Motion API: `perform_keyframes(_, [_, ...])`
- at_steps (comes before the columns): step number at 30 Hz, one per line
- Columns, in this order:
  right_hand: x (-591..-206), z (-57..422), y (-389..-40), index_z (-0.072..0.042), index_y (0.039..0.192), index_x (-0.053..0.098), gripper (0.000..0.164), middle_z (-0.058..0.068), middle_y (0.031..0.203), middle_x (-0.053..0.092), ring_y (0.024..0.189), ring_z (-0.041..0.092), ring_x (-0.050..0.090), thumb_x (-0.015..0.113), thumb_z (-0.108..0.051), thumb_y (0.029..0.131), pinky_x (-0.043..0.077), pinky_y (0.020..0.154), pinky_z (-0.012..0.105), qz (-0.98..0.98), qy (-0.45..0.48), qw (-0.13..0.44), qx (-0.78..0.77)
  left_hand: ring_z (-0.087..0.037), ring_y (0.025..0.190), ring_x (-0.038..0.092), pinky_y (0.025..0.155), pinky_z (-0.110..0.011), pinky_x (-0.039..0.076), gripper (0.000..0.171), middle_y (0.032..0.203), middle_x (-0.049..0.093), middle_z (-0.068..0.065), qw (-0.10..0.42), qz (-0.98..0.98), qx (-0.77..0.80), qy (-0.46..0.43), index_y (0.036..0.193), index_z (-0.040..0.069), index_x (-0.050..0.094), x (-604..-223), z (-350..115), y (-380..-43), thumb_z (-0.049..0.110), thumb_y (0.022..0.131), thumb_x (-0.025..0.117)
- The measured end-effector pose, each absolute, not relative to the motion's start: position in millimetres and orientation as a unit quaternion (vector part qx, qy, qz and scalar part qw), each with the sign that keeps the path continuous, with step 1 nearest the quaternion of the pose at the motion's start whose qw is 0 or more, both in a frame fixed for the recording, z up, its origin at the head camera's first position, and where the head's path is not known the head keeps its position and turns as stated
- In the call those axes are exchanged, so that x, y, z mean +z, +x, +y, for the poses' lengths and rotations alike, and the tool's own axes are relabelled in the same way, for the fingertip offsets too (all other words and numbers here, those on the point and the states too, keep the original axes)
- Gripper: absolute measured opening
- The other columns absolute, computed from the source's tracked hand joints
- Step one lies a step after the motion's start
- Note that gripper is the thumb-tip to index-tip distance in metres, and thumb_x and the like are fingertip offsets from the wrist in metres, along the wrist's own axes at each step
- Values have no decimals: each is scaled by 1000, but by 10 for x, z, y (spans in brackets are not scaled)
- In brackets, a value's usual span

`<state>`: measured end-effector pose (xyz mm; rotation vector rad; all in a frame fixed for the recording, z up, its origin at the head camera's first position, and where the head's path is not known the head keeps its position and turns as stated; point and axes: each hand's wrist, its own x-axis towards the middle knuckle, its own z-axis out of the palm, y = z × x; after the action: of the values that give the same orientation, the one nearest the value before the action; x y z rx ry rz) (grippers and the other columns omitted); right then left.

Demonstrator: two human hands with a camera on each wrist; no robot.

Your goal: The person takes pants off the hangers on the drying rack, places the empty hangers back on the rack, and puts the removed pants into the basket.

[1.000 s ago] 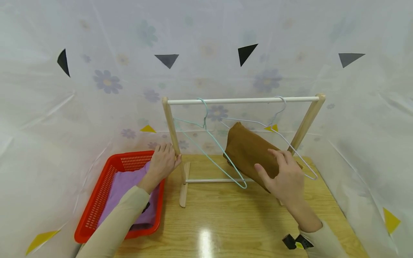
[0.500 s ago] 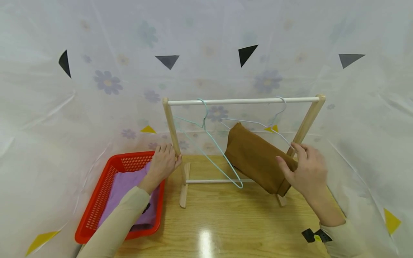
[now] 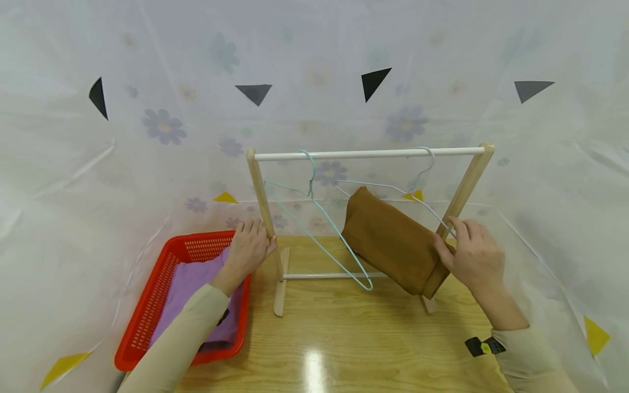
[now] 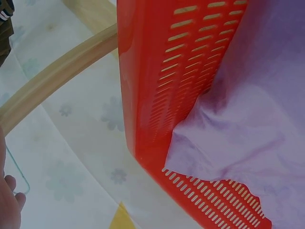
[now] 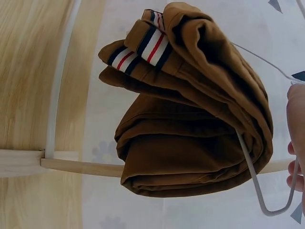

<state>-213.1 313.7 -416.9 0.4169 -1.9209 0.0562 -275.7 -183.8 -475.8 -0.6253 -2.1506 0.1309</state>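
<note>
Folded brown trousers (image 3: 393, 240) hang over the lower bar of a pale lilac wire hanger (image 3: 377, 184), which is hooked on the rack's rail. In the right wrist view, the trousers (image 5: 190, 138) show striped red, white and navy trim. My right hand (image 3: 476, 256) grips the hanger's right side, with the thumb at the trousers' edge. The hanger's bent wire corner (image 5: 271, 212) shows beside those fingers. My left hand (image 3: 250, 245) holds the left wooden post of the clothes rack (image 3: 259, 191). A mint wire hanger (image 3: 330, 218) hangs bare on the left of the rail.
A red perforated basket (image 3: 142, 305) stands left of the rack, with lilac cloth (image 4: 248, 124) in it. The wooden table (image 3: 334, 333) lies beneath. Pale flower-printed sheeting (image 3: 314, 65) encloses the back and sides.
My right hand has moved right from in front of the trousers and now grips the hanger's right side. The left hand stays on the post. The trousers' right end shows more fully.
</note>
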Motion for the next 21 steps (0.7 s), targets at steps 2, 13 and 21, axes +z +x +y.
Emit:
perform_keyframes(2, [-4185, 3145, -2139, 6, 108, 71, 52, 25, 79, 70, 56, 42, 62, 61, -45, 99, 39, 36, 44, -814, 175, 553, 16, -32, 76, 50, 70, -42, 42, 37, 78, 57, -14, 434, -864, 50, -252, 77, 1, 52, -4759, -1836, -2756, 31, 92, 67])
perform_keyframes(13, [-4284, 3181, -2229, 6, 100, 71, 47, 22, 72, 72, 31, 21, 36, 57, -39, 103, 17, 33, 31, -811, 186, 554, 19, -30, 75, 47, 67, -40, 40, 38, 77, 55, -14, 438, -861, 53, -254, 77, 1, 51, -4761, -1834, -2749, 31, 98, 58])
perform_keyframes(21, [-4298, 3168, -2237, 7, 91, 69, 50, 19, 62, 67, 33, 14, 23, 55, -38, 106, 15, 32, 31, -797, 195, 571, 17, -31, 76, 48, 68, -40, 42, 37, 79, 56, -14, 436, -862, 56, -253, 76, 1, 51, -4750, -1829, -2746, 29, 91, 70])
